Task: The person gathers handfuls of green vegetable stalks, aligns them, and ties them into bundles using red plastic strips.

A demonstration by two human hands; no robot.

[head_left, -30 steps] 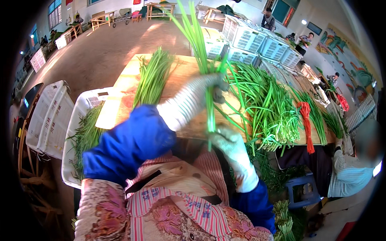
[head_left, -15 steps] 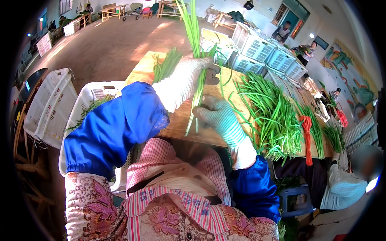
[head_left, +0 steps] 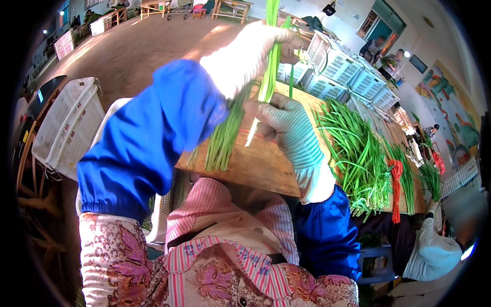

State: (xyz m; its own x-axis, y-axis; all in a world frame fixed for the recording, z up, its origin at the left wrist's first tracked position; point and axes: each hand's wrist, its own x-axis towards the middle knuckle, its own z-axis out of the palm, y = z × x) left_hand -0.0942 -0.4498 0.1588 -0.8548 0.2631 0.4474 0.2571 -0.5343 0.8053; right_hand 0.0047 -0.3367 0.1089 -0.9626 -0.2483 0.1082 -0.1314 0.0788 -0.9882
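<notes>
My left hand (head_left: 255,48), in a white glove with a blue sleeve cover, is raised high and grips a bunch of long green chive stalks (head_left: 269,61) held upright. My right hand (head_left: 284,123), in a greenish knit glove, is closed around the lower white ends of that same bunch just below the left hand. Beneath both hands, a second bundle of green stalks (head_left: 225,138) lies on the wooden table (head_left: 255,166).
A big heap of loose green stalks (head_left: 353,153) covers the table's right part, with a red tie strip (head_left: 396,184) beside it. White plastic crates (head_left: 66,123) stand at my left and more crates (head_left: 342,66) behind the table. Another person (head_left: 434,250) sits at lower right.
Both hands have lifted the bunch higher and closer to the camera; my left arm now fills more of the view, and the right hand has slid to the bunch's lower ends.
</notes>
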